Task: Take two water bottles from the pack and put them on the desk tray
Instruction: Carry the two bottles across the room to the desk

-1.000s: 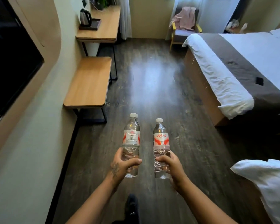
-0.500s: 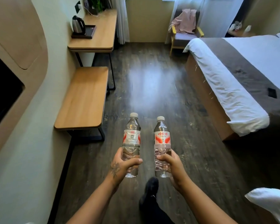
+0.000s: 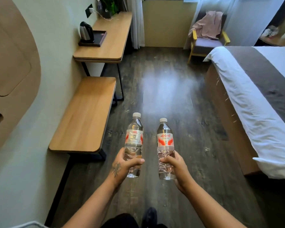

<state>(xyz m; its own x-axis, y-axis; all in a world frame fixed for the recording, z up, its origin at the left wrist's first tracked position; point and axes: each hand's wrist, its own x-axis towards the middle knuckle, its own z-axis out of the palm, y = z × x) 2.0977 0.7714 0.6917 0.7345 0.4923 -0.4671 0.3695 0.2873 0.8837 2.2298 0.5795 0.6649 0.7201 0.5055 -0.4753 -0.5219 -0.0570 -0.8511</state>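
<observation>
I hold two clear water bottles with white caps and red-and-white labels, both upright over the floor. My left hand [image 3: 123, 165] grips the lower half of the left bottle [image 3: 134, 137]. My right hand [image 3: 174, 165] grips the lower half of the right bottle [image 3: 165, 142]. Far ahead on the left, a dark desk tray [image 3: 101, 37] lies on the wooden desk [image 3: 109, 46], with a steel kettle [image 3: 85, 31] standing on its left part. The pack is out of view.
A low wooden bench [image 3: 84, 116] runs along the left wall between me and the desk. A bed [image 3: 257, 99] with white sheets fills the right side. An armchair [image 3: 206, 41] with a pink cloth stands at the far wall. Dark wood floor lies between them.
I have walked forward: the bench, desk and tray are nearer and larger, and the white pillow at lower right has left the view. Both hands keep the same hold on the bottles.
</observation>
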